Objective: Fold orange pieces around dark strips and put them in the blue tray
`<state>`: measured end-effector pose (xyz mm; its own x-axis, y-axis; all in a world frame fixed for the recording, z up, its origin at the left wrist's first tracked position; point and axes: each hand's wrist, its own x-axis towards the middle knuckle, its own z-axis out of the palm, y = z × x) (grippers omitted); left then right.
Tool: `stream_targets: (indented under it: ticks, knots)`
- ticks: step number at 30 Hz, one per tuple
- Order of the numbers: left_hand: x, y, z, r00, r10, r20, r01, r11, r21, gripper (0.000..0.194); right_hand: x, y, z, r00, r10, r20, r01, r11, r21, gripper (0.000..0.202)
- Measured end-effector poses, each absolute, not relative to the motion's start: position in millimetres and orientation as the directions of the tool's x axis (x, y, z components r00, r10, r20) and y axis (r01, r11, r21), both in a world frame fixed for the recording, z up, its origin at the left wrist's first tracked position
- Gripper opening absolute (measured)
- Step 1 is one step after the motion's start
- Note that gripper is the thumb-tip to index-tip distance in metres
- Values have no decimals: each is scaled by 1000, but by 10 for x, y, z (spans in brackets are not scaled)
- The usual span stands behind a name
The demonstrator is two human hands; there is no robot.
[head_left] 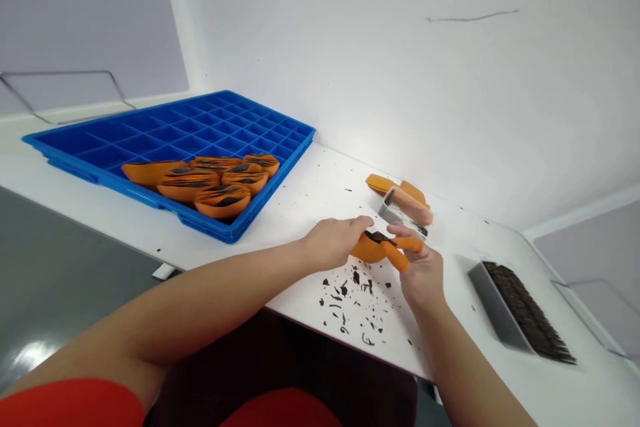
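In the head view, an orange paper-like packet (369, 251) with dark brown flakes in its open top is held low over the white table. My left hand (334, 240) is closed on the packet's left end, thumb along the upper edge. My right hand (423, 273) wears orange finger covers on two fingers, which are bent against the packet's right side by the dark filling. Just behind the hands stands a small metal holder (389, 208) with pale orange sheets (413, 203) leaning in it. Dark crumbs (356, 277) are scattered on the table below.
At left a blue compartment tray (295, 153) holds several filled orange packets (223, 200) in its near corner. A metal box (503, 317) of dark brown strips (530, 310) stands at right. Folded orange pieces (383, 183) lie by the white back wall. The table's front edge runs close to my body.
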<state>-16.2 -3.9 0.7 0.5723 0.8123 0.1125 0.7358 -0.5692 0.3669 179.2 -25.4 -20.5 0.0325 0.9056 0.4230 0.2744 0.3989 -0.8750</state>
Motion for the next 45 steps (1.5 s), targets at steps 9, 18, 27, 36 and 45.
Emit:
stream_targets:
  ticks: [9,18,27,36,45]
  knots:
    - [-156,-32,-29,568,813,130,735,-572,364,57,1833,-260,-243,-19,780,625,538,535,-651,43]
    - [-164,-54,19,582,800,143,708,-586,394,61,1700,-243,-126,-330,578,746,705,677,-213,31]
    - [-147,-36,-36,563,805,189,709,-588,389,55,1732,-189,-166,-239,638,732,759,593,-268,11]
    - [-147,-25,-40,526,814,248,655,-573,493,51,1644,-264,-46,-117,838,532,705,448,-550,9]
    - [-153,-6,-9,427,781,457,485,-624,613,14,1579,-328,36,-82,894,440,769,337,-543,8]
